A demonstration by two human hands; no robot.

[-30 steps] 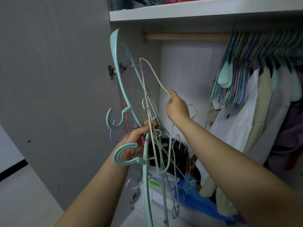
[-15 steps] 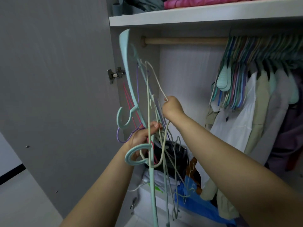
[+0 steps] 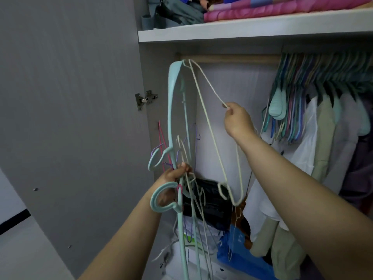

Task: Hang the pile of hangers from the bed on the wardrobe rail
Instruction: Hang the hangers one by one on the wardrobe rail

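Observation:
My left hand (image 3: 175, 174) grips a tangled bundle of hangers (image 3: 173, 110) in front of the open wardrobe: wide mint plastic ones plus thin cream, purple and pink wire ones, their hooks pointing left and down. My right hand (image 3: 237, 120) pinches one cream wire hanger (image 3: 210, 134) and holds it out to the right of the bundle, its hook (image 3: 223, 190) hanging low. The wooden rail (image 3: 228, 59) runs above both hands, bare at its left half.
Several hangers and shirts (image 3: 323, 110) fill the rail's right half. A shelf (image 3: 242, 33) with folded pink bedding sits above. The grey door (image 3: 70, 118) stands open on the left. Bags and boxes (image 3: 210, 201) crowd the wardrobe floor.
My right hand has risen and moved right, drawing the cream wire hanger out of the bundle. The left hand has kept its grip; the view has tilted upward.

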